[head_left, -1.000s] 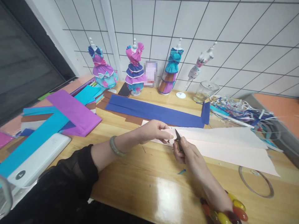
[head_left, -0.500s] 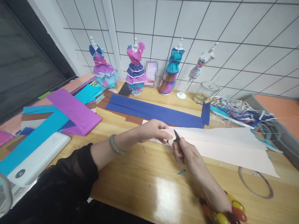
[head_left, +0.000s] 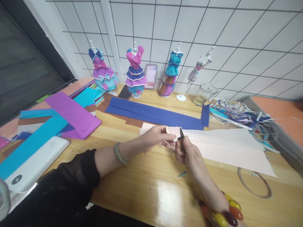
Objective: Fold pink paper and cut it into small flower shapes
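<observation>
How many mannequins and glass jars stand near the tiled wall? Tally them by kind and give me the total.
White mannequins in colourful ruffled dresses: 3
Slim white mannequin with a patterned torso and no ruffled dress: 1
Clear round glass jar: 1
Total: 5

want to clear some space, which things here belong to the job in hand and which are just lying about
Likely in the job:
pale piece in left hand
scissors in right hand
pale sheet beneath the hands

Seemingly lying about:
phone
glass jar
white device
scrap pile
</observation>
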The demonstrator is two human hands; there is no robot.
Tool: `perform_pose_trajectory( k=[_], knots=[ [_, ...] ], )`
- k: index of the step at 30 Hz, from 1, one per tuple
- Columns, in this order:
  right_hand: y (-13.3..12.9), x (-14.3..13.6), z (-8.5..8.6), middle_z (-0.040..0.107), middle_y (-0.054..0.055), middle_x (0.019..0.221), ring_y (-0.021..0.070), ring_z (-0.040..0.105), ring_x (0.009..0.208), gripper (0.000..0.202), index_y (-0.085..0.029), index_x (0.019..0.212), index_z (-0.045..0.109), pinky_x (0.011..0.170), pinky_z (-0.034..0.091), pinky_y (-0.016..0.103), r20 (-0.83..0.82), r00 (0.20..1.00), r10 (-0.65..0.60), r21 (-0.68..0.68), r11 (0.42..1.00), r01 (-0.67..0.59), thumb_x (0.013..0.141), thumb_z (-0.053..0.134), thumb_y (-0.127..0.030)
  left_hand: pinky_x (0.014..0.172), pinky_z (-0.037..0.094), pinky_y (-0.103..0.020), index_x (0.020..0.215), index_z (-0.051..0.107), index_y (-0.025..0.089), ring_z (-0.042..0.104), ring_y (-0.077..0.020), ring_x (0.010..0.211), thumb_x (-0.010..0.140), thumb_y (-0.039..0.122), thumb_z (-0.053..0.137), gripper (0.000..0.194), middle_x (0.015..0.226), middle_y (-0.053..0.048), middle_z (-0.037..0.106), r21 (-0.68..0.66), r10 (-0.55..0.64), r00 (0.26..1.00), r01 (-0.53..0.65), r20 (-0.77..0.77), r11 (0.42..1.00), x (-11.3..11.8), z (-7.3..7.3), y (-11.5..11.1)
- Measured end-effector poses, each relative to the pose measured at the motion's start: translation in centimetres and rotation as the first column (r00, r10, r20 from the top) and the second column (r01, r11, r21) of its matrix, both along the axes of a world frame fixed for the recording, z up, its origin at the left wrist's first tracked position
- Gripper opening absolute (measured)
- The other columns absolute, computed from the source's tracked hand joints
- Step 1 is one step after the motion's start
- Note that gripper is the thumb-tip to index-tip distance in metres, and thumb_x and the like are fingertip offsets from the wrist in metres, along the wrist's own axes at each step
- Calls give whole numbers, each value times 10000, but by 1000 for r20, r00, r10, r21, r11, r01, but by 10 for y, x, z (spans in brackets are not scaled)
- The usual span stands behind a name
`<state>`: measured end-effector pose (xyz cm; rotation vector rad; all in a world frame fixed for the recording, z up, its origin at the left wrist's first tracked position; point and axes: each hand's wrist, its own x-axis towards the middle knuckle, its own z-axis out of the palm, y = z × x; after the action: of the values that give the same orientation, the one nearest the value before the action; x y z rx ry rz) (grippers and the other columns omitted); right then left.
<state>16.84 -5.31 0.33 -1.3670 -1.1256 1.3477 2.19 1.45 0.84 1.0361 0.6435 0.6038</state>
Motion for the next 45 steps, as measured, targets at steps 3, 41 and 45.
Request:
perform_pose_trajectory(
  k=[3, 41, 45],
  knots=[
    [0, -2, 2, 243, -66, 510, 83, 223, 431, 468, -197, 607, 383, 406, 182, 226, 12, 1000, 1, 33, 999, -2, 863, 333, -586, 696, 454, -284, 824, 599, 111, 582, -111, 706, 682, 311, 682, 259, 782, -60, 606, -15, 55, 998, -54, 35, 998, 3, -4, -2],
    [0, 2, 0, 261, -55, 515, 101, 248, 449, 467, -202, 624, 392, 426, 209, 241, 99, 990, 100, 55, 993, -106, 884, 286, -575, 635, 403, -224, 656, 553, 108, 549, -99, 662, 690, 299, 638, 211, 681, -22, 596, 314, 79, 985, -27, -154, 949, -5, 6, 7],
    [-1, 2, 1, 262, -54, 522, 102, 250, 461, 468, -200, 611, 388, 439, 212, 241, 107, 988, 109, 75, 990, -118, 891, 286, -561, 647, 411, -230, 663, 552, 108, 564, -109, 680, 694, 297, 634, 209, 705, -35, 609, 313, 55, 986, -3, -157, 950, -6, 5, 9]
  ],
)
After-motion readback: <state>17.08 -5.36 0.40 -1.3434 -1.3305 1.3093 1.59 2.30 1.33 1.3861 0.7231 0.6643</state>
